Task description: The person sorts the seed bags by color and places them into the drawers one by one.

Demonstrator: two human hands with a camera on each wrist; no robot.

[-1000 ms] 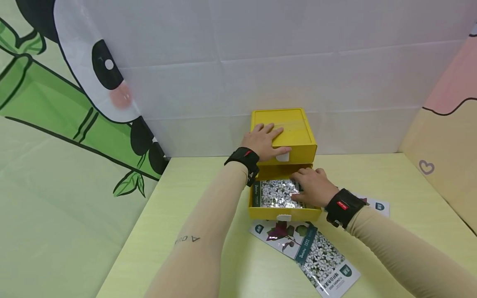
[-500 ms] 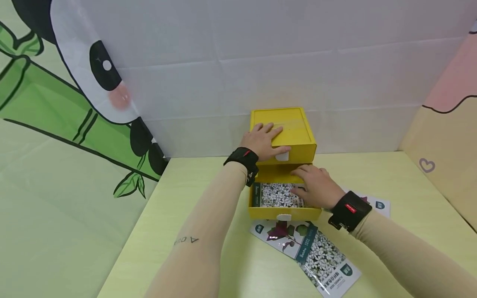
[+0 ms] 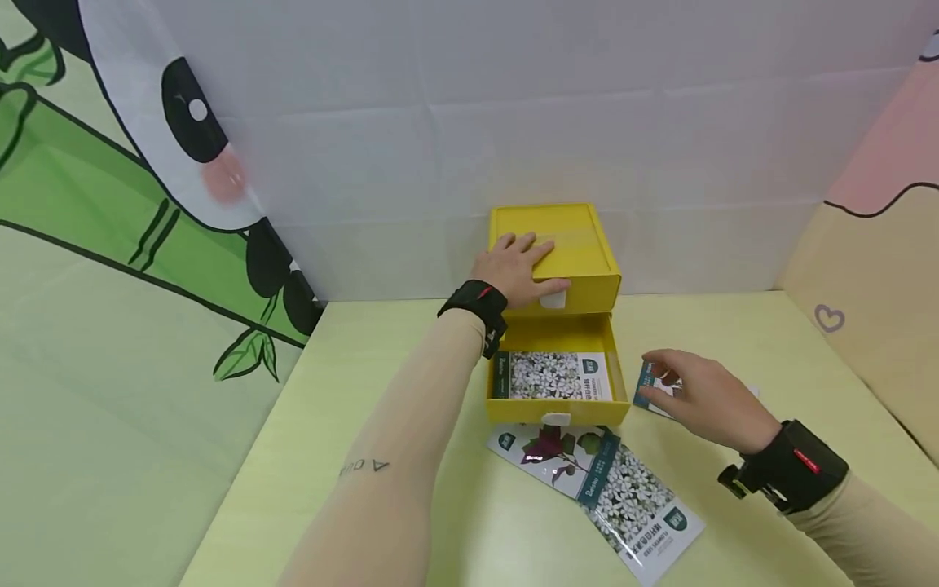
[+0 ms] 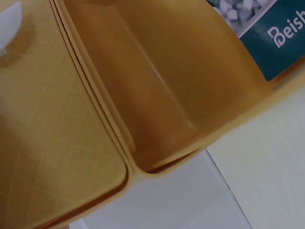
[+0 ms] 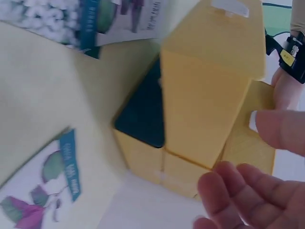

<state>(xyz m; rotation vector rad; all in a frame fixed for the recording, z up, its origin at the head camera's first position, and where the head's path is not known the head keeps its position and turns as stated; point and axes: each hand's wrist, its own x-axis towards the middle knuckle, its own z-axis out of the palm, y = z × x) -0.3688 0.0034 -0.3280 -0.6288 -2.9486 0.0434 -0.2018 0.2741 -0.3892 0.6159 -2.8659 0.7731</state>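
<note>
My left hand [image 3: 513, 269] rests with spread fingers on top of a yellow two-tier drawer box [image 3: 579, 244]. Its lower drawer [image 3: 561, 412] is pulled out. A seed packet with white flowers [image 3: 546, 375] lies flat inside; in the left wrist view its dark green end [image 4: 286, 43] reads "Beish". Right of the drawer, my right hand [image 3: 704, 399] is above another seed packet [image 3: 645, 383], which it partly hides. Its fingers are loosely bent with nothing between them in the right wrist view, where that packet [image 5: 40, 186] shows a purple plant and appears apart from the hand.
Two more seed packets overlap on the table in front of the drawer, one with a dark red plant [image 3: 546, 452] and one with white flowers [image 3: 638, 497]. A pale printed cloth [image 3: 411, 204] hangs behind the table [image 3: 381, 350].
My right hand has left the drawer and moved right, over the packet beside it. The packet in the drawer is now uncovered. My left hand stays on the box.
</note>
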